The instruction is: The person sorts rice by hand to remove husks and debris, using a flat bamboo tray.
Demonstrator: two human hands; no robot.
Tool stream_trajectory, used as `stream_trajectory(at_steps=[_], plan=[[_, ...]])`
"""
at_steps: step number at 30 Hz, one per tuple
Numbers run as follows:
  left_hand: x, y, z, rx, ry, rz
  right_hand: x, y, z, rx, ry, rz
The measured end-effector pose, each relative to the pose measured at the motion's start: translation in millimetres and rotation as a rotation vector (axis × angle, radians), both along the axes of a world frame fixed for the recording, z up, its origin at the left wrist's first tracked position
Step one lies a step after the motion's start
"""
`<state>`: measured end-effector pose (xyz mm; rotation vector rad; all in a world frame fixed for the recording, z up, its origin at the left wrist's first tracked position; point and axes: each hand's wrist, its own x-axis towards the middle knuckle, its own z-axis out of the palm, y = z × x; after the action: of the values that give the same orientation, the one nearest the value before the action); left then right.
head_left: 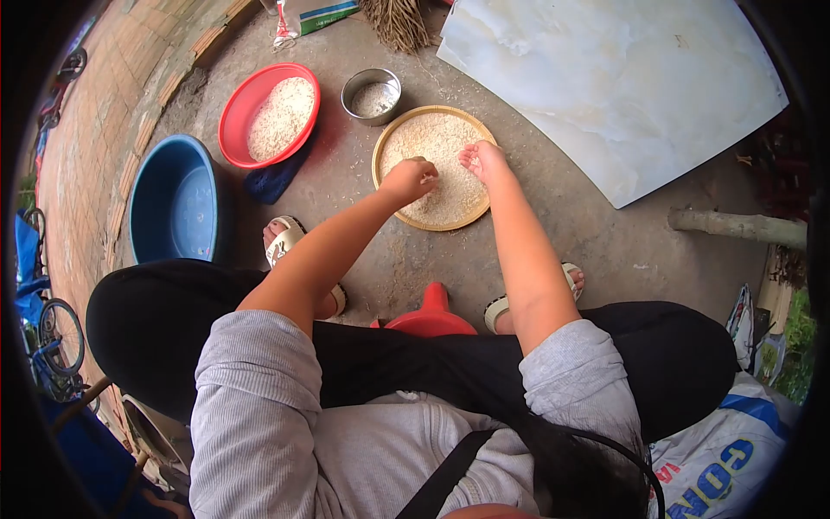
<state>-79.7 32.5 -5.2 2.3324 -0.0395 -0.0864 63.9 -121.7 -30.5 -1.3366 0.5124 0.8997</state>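
A round yellow tray (377,164) full of pale grains (437,134) lies on the concrete floor between my feet. Over its left part is my left hand (411,180), fingers curled, and what they hold, if anything, is too small to name. My right hand (482,162) is over the tray's right side, palm turned up, fingers partly bent, with some pale grains on it. Just behind the tray stands a small metal bowl (387,105) with some grains in it. Farther left, a red basin (232,121) holds a heap of similar grains.
An empty blue basin (177,203) stands at the left, near a dark blue cloth (275,180). A large marbled sheet (605,78) lies at the upper right, with a log (735,227) below it. A straw broom (393,22) is at the top. A red stool (432,316) is beneath me.
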Motion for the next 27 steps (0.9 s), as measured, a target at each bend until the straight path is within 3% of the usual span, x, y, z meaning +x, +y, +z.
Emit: stream_trajectory(at_steps=[3, 5, 8, 9, 12, 14, 19, 22, 23, 25, 27], plan=[[-18, -20, -11, 0.146, -0.038, -0.23, -5, -3, 1, -0.084, -0.041, -0.092], [-18, -25, -17, 0.124, -0.012, -0.24, -9, -2, -1, -0.082, -0.103, -0.112], [-4, -19, -1, -0.008, 0.006, -0.003, -11, 5, 10, -0.149, -0.162, -0.052], [2, -17, 1, -0.038, -0.102, 0.056, -10, 7, 12, -0.144, -0.161, -0.053], [18, -27, 26, -0.103, -0.038, 0.138, -9, 10, 12, -0.159, -0.091, 0.084], [26, -35, 33, -0.272, -0.166, 0.206, -9, 9, 8, -0.05, -0.014, 0.198], [14, -21, 32, 0.035, -0.224, 0.231, -6, 8, 7, 0.038, 0.058, 0.171], [-10, -5, 15, 0.088, -0.061, -0.158, -2, 2, 10, 0.026, 0.03, 0.118], [-17, -1, 7, 0.088, -0.061, -0.158, -2, 1, 11, -0.002, 0.011, 0.096], [-28, 2, -3, 0.134, -0.123, -0.46, -2, -2, 11, -0.057, -0.026, 0.048], [-31, 1, -8, 0.142, -0.075, -0.425, -2, -4, 10, -0.068, -0.035, 0.047]])
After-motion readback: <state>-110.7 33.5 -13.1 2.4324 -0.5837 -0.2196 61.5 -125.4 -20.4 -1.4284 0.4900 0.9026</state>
